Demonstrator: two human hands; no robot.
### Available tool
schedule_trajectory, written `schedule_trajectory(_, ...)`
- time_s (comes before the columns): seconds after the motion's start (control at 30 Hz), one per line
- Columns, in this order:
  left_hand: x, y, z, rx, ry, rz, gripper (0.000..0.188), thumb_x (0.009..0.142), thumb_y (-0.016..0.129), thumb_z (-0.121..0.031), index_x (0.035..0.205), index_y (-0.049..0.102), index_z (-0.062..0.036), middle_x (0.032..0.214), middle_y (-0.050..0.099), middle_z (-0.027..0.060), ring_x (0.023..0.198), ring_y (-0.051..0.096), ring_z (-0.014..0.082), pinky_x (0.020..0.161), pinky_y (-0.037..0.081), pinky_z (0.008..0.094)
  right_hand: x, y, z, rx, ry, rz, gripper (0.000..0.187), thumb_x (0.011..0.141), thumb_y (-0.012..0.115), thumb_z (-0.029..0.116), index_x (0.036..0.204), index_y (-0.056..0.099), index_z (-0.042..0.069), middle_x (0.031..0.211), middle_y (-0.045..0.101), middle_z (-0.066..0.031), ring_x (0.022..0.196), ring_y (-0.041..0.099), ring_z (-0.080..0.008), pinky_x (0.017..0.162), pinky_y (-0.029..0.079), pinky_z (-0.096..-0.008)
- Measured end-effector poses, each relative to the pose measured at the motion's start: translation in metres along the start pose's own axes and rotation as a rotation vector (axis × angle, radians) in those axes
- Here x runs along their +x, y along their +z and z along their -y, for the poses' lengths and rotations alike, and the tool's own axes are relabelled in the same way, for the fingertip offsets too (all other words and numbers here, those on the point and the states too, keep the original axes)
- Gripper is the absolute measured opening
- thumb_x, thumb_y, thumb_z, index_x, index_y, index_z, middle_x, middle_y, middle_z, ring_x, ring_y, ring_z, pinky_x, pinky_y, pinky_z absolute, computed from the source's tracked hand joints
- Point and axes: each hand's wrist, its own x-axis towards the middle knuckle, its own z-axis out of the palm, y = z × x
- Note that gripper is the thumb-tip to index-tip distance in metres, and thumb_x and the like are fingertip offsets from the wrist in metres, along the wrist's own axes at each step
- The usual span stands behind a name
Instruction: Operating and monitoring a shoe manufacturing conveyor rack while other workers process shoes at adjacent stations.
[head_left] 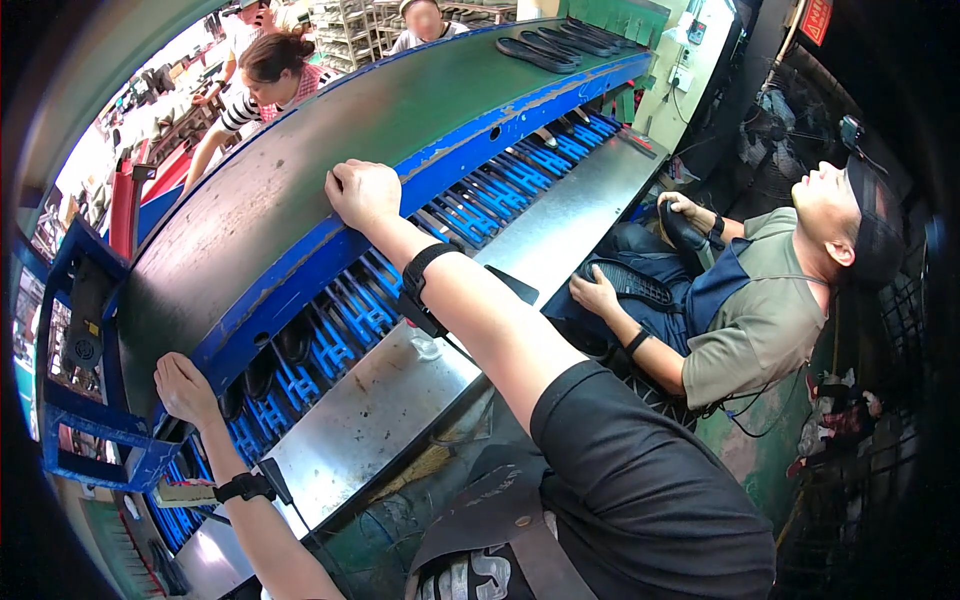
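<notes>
My left hand (185,388) lies over the blue rim at the near left end of the conveyor table, fingers stretched out and nothing seen in them. Farther along, my right hand (365,195) rests on the same edge with its fingers curled in; no object shows in it. The green belt surface (250,190) lies beside both hands, bordered by a scuffed blue rim (440,155). Each of my wrists wears a black strap with a small dark device. Several black shoe soles (540,55) lie at the belt's far end.
Under the rim runs a rack of blue prongs (335,345), with dark shoes among them. A metal shelf (370,415) fronts it. At right a seated co-worker (750,310) holds dark footwear. Another person (270,85) leans in across the belt. A blue frame (90,440) stands at left.
</notes>
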Motion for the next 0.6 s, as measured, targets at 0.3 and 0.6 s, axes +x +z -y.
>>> schedule_trajectory(0.3,-0.0002,-0.001,0.0004,-0.003,0.027,-0.032,0.023,0.1,0.051,-0.015,0.087,0.063,-0.0003,0.088,0.063,0.0128,0.083,0.061,0.0325,0.075,0.05,0.0426,-0.0018,0.0036,0.0006,0.006,-0.023,-0.04,0.028,0.086,0.064,0.024,0.064,0.067,0.008,0.068,0.065,-0.0084,0.065,0.067,-0.0294,0.064,0.054,-0.0424)
schedule_trajectory(0.6,-0.0022,0.001,0.0034,0.016,0.019,-0.014,0.023,0.101,0.051,-0.015,0.087,0.063,-0.0005,0.089,0.063,0.0116,0.081,0.061,0.0316,0.073,0.05,0.042,-0.0021,0.0014,0.0015,0.008,-0.035,-0.05,0.027,0.085,0.064,0.023,0.063,0.066,0.007,0.067,0.065,-0.0089,0.066,0.067,-0.0292,0.062,0.054,-0.042)
